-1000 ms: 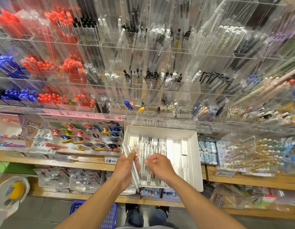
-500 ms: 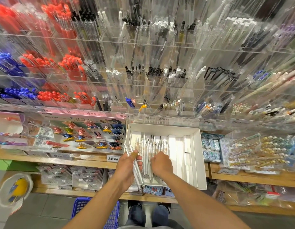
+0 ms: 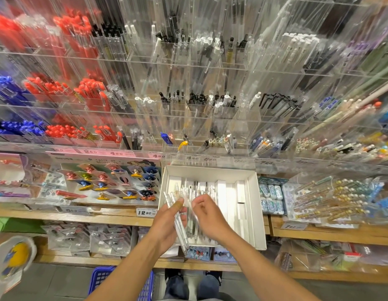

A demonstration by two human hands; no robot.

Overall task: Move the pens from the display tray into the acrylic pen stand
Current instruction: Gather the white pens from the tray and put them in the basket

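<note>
The left hand [image 3: 167, 222] grips a bundle of clear pens [image 3: 178, 222] lengthwise over the white tray [image 3: 257, 213], while the right hand [image 3: 207, 216], fingers curled around another pen, sits just beside, nearer the remaining ones.

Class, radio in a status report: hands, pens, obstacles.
Left hand grips a bundle of clear pens. Right hand pinching another over the white tray. Nothing blocking; stand above.

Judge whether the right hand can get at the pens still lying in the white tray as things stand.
Probably yes. The right hand hovers right above the loose pens in the open-topped white tray, nothing between them; the left hand holds its bundle to the side.
</note>
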